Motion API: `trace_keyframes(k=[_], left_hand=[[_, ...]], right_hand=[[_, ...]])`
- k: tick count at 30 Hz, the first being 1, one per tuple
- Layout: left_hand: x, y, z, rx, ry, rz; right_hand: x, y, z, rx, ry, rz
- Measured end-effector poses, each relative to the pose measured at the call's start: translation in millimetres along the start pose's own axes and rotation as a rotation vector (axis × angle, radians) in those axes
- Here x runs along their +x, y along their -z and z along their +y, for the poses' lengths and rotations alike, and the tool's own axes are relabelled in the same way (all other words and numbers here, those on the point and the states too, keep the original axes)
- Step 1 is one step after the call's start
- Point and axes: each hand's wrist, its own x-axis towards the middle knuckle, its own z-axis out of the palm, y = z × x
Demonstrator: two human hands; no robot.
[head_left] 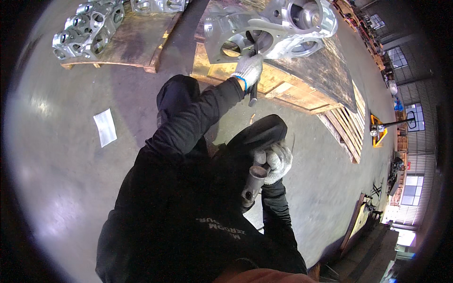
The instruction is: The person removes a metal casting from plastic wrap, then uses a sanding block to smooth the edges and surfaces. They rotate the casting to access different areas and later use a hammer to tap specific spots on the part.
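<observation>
My left hand, in a pale knit glove, is closed around a dark, narrow bar-like tool. The tool's upper part reaches into an opening of a large silvery metal casting, which has several round bores and rests on a wooden pallet box. Closer to my body, above my thigh, my right hand, also gloved, is wrapped round a grey cylindrical tool with a round, flared end. I cannot make out the exact kind of either tool.
More silvery castings stand on a wooden pallet at the far left. The wooden box and slatted pallet are ahead and right. A white sheet lies on the floor. A yellow pallet jack stands farther right.
</observation>
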Motion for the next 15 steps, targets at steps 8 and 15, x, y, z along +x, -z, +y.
trace_keyframes(k=[8,15], left_hand=[[12.7,3.2,-26.8,0.137,0.041,-0.003],[11.3,-16.4,-25.0,-0.418,0.216,0.061]], right_hand=[[23.4,-13.8,4.5,0.079,-0.328,-0.056],[28.8,-16.9,5.2,0.193,-0.547,-0.266]])
